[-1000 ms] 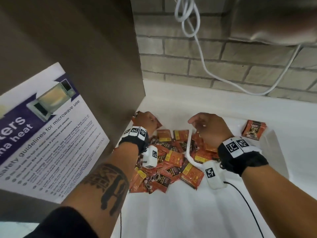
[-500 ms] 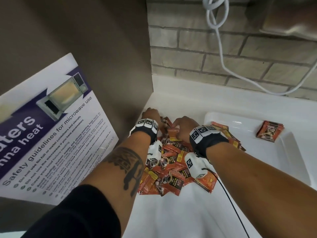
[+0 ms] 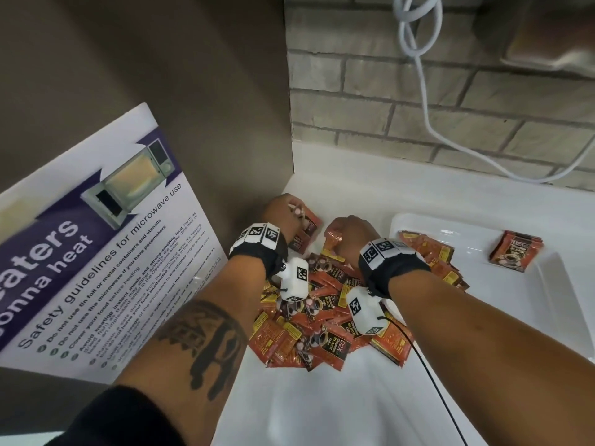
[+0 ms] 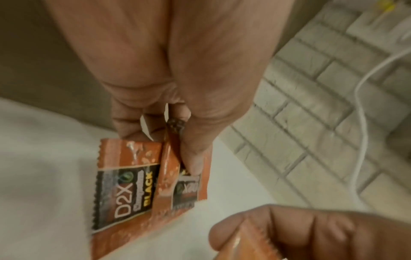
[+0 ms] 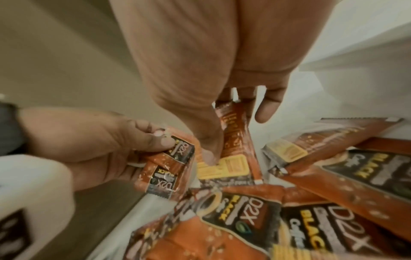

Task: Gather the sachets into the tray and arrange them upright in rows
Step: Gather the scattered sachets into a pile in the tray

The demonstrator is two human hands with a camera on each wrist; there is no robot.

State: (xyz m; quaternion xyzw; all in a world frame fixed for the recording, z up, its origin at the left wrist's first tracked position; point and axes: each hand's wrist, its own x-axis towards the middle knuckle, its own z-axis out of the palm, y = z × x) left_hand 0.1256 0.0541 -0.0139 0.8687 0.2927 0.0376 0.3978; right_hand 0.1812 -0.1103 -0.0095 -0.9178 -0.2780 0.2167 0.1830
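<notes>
A heap of orange and black coffee sachets (image 3: pixel 322 323) lies on the white counter, spilling over the left rim of the white tray (image 3: pixel 560 284). A small stack of sachets (image 3: pixel 515 254) lies flat inside the tray at the right. My left hand (image 3: pixel 283 214) pinches a couple of sachets (image 4: pixel 142 190) at the heap's far left, beside the brown panel. My right hand (image 3: pixel 349 233) pinches one sachet (image 5: pixel 235 149) between thumb and fingers, just right of the left hand (image 5: pixel 106 147). Both hands hold their sachets at the far end of the heap.
A brown panel (image 3: pixel 193 107) with a microwave safety poster (image 3: pixel 96 252) rises at the left. A brick wall (image 3: pixel 450 107) runs behind the counter, with a white cable (image 3: pixel 425 101) hanging down it. Bare white counter (image 3: pixel 338 407) lies in front of the heap.
My right hand moved left from the tray's edge to the far end of the heap, close beside the left hand, and now pinches a sachet. The left hand stayed at the far left.
</notes>
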